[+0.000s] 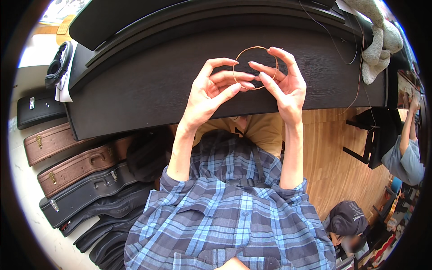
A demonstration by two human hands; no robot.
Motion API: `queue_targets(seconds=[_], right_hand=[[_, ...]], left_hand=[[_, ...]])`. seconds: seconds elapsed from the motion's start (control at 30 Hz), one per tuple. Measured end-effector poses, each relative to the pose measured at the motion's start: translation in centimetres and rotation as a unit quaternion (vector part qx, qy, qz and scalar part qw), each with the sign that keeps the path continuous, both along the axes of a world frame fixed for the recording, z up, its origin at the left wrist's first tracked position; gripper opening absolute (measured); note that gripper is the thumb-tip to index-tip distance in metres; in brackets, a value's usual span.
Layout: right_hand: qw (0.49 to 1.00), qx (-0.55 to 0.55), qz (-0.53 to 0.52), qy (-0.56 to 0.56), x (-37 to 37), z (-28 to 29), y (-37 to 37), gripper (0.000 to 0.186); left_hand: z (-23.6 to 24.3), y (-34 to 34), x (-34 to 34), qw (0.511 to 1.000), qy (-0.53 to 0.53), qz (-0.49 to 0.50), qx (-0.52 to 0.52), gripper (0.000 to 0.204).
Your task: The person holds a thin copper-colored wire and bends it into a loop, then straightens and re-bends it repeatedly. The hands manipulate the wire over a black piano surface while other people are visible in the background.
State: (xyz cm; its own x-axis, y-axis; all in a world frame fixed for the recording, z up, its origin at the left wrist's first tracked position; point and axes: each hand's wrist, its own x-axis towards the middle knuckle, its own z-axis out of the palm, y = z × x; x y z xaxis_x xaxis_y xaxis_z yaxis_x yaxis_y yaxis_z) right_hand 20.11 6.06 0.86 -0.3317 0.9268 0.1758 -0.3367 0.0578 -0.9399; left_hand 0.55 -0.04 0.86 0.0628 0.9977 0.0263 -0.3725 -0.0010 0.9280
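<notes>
Above the black desk [135,85], left hand [204,92] and right hand [290,87] hold a thin copper-coloured ring [255,47], fingers pinched on it; its round is formed, any fastening unclear. Loose strings [362,45] hang uncoiled toward the desk's right.

This looked like a music shop or a music room; which one could not be told. Hard instrument cases [77,168], brown and black, some curved like guitars, were lined up with soft black bags [108,209] beside a black counter [157,76] resembling a closed piano. Headphones [56,68] rested near its left end.
</notes>
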Motion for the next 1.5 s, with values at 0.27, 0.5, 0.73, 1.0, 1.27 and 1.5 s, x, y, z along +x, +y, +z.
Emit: queue_targets(seconds=[0.27, 0.5, 0.73, 1.0, 1.27, 1.5], right_hand=[[0.996, 0.071, 0.013, -0.052, 0.1, 0.1, 0.0, 0.061], [1.000, 0.028, 0.010, -0.003, 0.0, -0.3, 0.1, 0.058], [0.999, 0.013, -0.018, -0.042, 0.4, -0.9, -0.1, 0.041], [0.997, 0.011, -0.047, -0.052, -0.2, -1.0, -0.1, 0.015], [0.996, -0.018, -0.058, -0.059, -0.8, 0.0, -0.2, 0.023], [0.997, 0.026, -0.059, -0.040, -0.6, -0.5, -0.2, 0.028]], left_hand=[[-0.4, -0.1, -0.2, 0.999, 0.000, 0.037, 0.015, 0.045], [-0.7, 0.0, -0.5, 0.995, -0.002, 0.099, 0.026, 0.042], [-0.6, -0.1, -0.5, 0.997, -0.019, 0.078, 0.018, 0.044], [-0.5, -0.1, -0.4, 0.996, -0.013, 0.082, 0.021, 0.037], [-0.3, -0.1, 0.5, 0.994, 0.046, 0.096, 0.025, 0.033], [0.0, -0.1, 0.5, 0.994, 0.050, 0.100, 0.014, 0.032]])
